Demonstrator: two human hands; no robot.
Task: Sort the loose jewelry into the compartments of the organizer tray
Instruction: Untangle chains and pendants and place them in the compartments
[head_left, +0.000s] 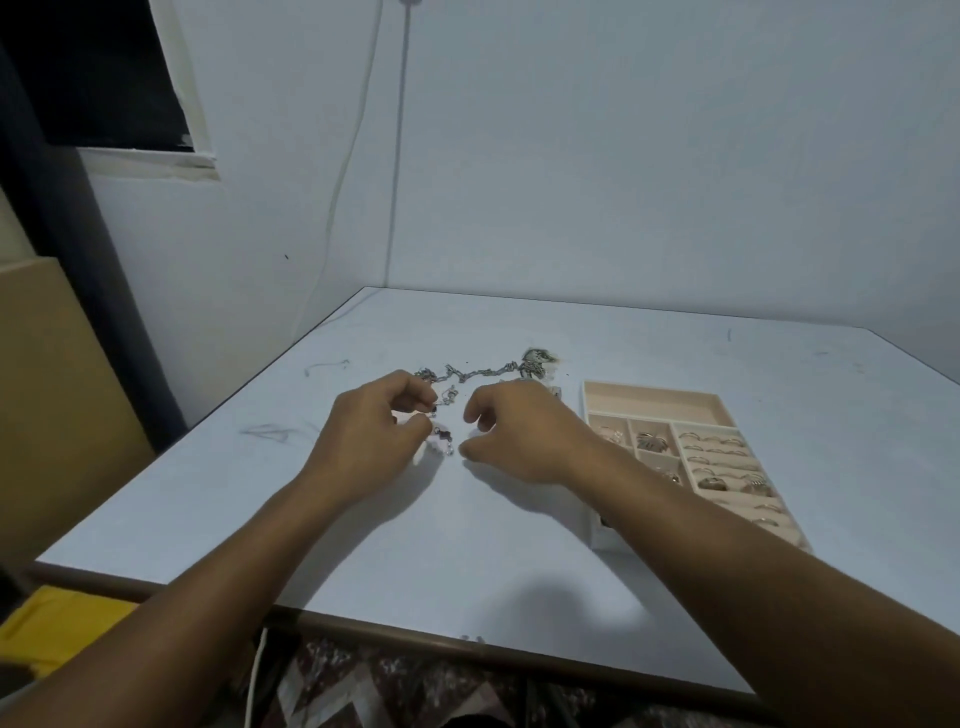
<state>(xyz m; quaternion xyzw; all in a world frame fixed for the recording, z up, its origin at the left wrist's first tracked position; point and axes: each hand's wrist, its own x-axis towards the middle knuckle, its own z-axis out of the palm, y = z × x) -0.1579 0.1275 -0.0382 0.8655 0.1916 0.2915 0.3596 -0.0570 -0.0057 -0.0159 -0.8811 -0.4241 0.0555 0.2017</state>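
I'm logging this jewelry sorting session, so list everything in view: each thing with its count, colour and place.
table: one, pale blue-white, fills the middle of the view
organizer tray: one, beige, on the table at right
rings: many, silvery, in the tray's slotted section
leaf-shaped piece: one, silvery, in a small tray compartment
chain: one, silver, on the table beyond the hands
dark-beaded piece: one, dark, at the left hand's fingertips
cord: one, white, down the wall
left hand: one, fingers curled, pinching the dark-beaded piece
right hand: one, fingers loosely curled, holding nothing visible
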